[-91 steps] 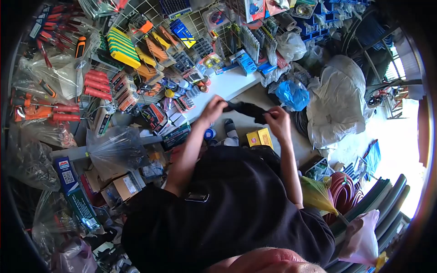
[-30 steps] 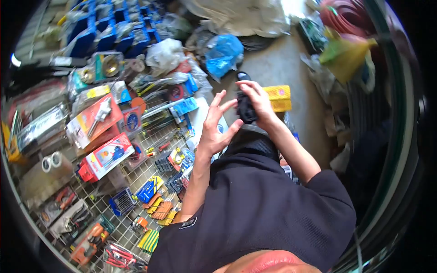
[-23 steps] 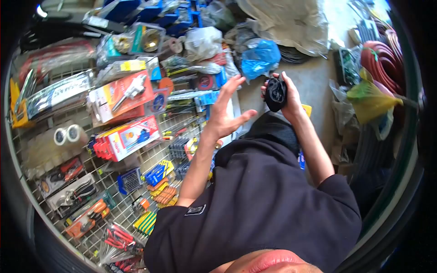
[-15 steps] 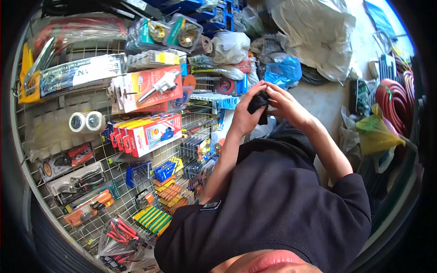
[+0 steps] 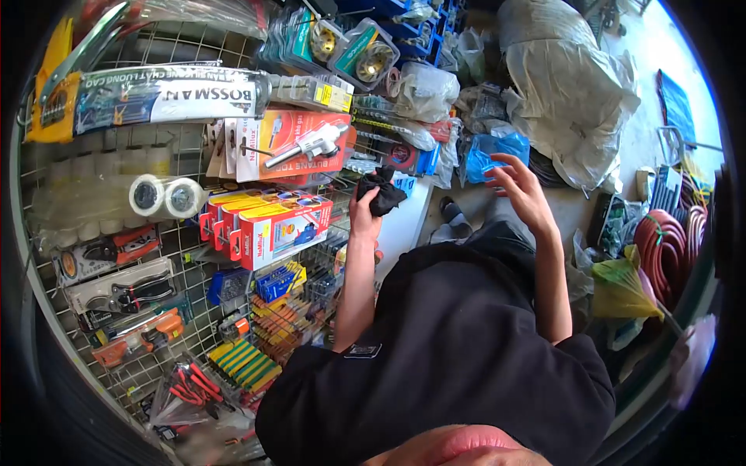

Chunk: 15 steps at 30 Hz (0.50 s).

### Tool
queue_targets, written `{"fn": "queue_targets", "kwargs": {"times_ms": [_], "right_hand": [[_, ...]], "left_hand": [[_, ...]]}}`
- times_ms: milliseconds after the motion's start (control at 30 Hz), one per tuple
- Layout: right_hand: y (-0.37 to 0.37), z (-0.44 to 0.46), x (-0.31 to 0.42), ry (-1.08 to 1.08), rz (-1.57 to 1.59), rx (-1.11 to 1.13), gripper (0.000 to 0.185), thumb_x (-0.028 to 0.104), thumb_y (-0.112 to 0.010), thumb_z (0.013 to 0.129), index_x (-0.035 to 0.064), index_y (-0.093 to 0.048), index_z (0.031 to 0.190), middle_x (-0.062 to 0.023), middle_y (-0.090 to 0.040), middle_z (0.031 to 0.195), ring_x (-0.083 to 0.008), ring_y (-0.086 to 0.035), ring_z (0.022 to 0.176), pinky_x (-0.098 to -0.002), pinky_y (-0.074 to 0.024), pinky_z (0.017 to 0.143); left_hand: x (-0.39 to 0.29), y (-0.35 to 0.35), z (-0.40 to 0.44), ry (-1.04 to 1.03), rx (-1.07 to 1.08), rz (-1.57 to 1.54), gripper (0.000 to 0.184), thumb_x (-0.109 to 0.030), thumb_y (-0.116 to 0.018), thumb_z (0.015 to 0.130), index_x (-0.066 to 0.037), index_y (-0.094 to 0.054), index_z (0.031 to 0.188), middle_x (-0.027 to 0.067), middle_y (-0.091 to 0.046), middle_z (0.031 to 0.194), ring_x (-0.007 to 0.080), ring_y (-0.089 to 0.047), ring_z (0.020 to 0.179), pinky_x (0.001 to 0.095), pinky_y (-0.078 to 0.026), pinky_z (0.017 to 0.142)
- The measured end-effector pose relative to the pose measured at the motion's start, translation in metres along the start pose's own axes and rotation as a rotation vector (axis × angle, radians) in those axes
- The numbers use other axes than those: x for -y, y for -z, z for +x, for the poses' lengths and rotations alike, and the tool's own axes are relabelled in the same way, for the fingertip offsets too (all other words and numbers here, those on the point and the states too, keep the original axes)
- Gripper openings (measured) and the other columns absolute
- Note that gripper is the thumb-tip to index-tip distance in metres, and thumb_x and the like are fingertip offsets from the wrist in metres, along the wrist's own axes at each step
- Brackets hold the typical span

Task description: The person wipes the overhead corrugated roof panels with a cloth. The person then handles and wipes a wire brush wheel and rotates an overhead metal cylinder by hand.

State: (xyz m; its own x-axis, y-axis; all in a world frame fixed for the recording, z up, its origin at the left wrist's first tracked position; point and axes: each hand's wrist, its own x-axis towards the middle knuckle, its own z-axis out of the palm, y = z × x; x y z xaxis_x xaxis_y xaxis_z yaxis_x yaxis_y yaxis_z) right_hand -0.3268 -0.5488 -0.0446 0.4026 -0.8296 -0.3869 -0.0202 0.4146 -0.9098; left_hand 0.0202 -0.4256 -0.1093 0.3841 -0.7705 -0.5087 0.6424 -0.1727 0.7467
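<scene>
A crumpled black cloth (image 5: 384, 194) is bunched in my left hand (image 5: 364, 216), whose fingers are closed around it. That hand is raised beside the wire-grid rack, close to the hanging packs. Boxed butane torches (image 5: 299, 146) hang just left of it, and red-and-white NaMilux boxes (image 5: 272, 229) are lower down. My right hand (image 5: 524, 194) is apart from the cloth, held up over the floor with its fingers spread and nothing in them. Behind its fingertips lies a blue plastic bag (image 5: 497, 154).
The wire-grid rack (image 5: 183, 268) fills the left side with packaged tools, among them pruning shears (image 5: 128, 299) and a Bossman silicone gun (image 5: 167, 97). A large grey-white sheet (image 5: 571, 93) covers something at the back. Coiled red hose (image 5: 660, 245) and a yellow-green bag (image 5: 625, 287) are on the right.
My hands were together at the cloth and have parted. The left hand has carried the cloth left toward the rack; the right has moved right and spread its fingers. The view has shifted.
</scene>
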Motion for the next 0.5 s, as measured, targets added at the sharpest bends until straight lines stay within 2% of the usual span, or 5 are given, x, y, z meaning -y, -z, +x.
{"fn": "queue_targets", "kwargs": {"times_ms": [133,333,367,433,500], "right_hand": [[0.005,0.119,-0.038,-0.074,-0.220,0.290,0.044,0.031,-0.067,0.101,0.0024,-0.059,0.134,-0.0110,-0.072,0.107,-0.0158,-0.070,0.089,-0.0309,-0.0550,0.078],[-0.073,0.381,-0.082,0.205,-0.737,0.277,0.093,0.059,-0.083,0.076,-0.0055,-0.054,0.136,-0.0250,-0.072,0.109,-0.0399,-0.071,0.103,-0.0415,-0.0556,0.091],[-0.096,0.415,-0.076,0.249,-0.795,0.227,0.095,0.058,-0.085,0.072,0.0006,-0.051,0.140,-0.0257,-0.065,0.122,-0.0412,-0.065,0.113,-0.0478,-0.0526,0.096],[-0.128,0.452,-0.073,0.299,-0.959,0.205,0.108,0.058,-0.089,0.063,0.0110,-0.043,0.149,-0.0234,-0.051,0.143,-0.0415,-0.052,0.130,-0.0604,-0.0449,0.102],[-0.157,0.491,-0.087,0.346,-1.156,0.254,0.123,0.055,-0.093,0.052,0.0241,-0.036,0.157,-0.0137,-0.031,0.160,-0.0399,-0.033,0.145,-0.0768,-0.0326,0.102]], "left_hand": [[0.029,-0.011,-0.011,0.016,-0.126,-0.001,0.039,0.002,-0.061,0.092,-0.001,-0.059,0.131,0.0172,-0.065,0.124,0.0315,-0.068,0.111,0.0424,-0.054,0.102],[0.115,-0.020,-0.058,-0.033,-0.329,-0.194,0.037,-0.001,-0.062,0.093,0.003,-0.058,0.130,0.0167,-0.064,0.128,0.0328,-0.064,0.120,0.0454,-0.051,0.107],[0.135,-0.012,-0.077,-0.270,-0.315,0.588,0.036,-0.001,-0.063,0.092,0.003,-0.059,0.128,0.0169,-0.064,0.130,0.0329,-0.063,0.122,0.0442,-0.050,0.107],[0.155,-0.044,-0.108,-0.342,-0.365,1.046,0.032,0.005,-0.060,0.092,0.005,-0.061,0.124,0.0178,-0.065,0.130,0.0325,-0.064,0.122,0.0430,-0.050,0.107],[0.168,-0.091,-0.119,-0.234,-0.474,0.738,0.031,0.011,-0.055,0.093,0.006,-0.062,0.123,0.0189,-0.064,0.131,0.0325,-0.065,0.123,0.0428,-0.052,0.105]]}}
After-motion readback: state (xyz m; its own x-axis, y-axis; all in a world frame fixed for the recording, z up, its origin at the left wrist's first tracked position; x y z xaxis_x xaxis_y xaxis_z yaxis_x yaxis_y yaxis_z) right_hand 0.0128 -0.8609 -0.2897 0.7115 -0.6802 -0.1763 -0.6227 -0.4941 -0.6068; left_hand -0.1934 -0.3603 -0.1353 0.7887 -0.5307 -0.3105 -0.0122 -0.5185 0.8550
